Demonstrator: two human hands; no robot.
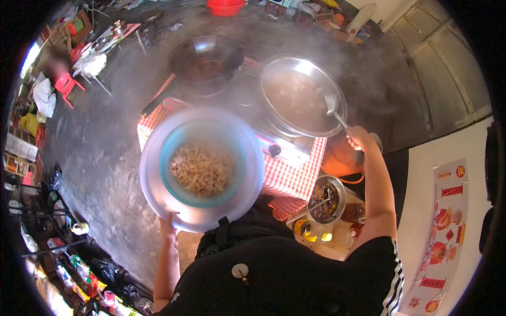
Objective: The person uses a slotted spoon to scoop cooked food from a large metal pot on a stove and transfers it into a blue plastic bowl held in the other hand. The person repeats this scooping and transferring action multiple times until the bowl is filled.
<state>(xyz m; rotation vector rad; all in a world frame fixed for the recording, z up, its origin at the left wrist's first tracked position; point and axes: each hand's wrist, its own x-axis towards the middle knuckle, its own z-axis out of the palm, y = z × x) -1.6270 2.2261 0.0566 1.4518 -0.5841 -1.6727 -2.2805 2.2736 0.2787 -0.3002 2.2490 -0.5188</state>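
Observation:
My left hand (169,230) grips the near rim of a wide pale basin (152,170), its fingers mostly hidden under it. Inside the basin sits a teal-rimmed bowl or strainer (163,170) holding pale chopped pieces (203,170), perhaps meat. Closed around the handle of a metal slotted skimmer (331,103) is my right hand (359,137). The skimmer's perforated head rests at the right inner side of a large steaming metal pan (272,112). Cloudy brownish liquid (294,94) fills that pan, and steam blurs what floats in it.
A dark wok (205,65) stands at the far left of the gas stove (290,152), over a red-checked cloth (294,177). An orange gas cylinder (340,158) stands right. Nearby are a seasoning bowl (327,199) and a yellow-capped bottle (318,229). A person (55,65) is far left.

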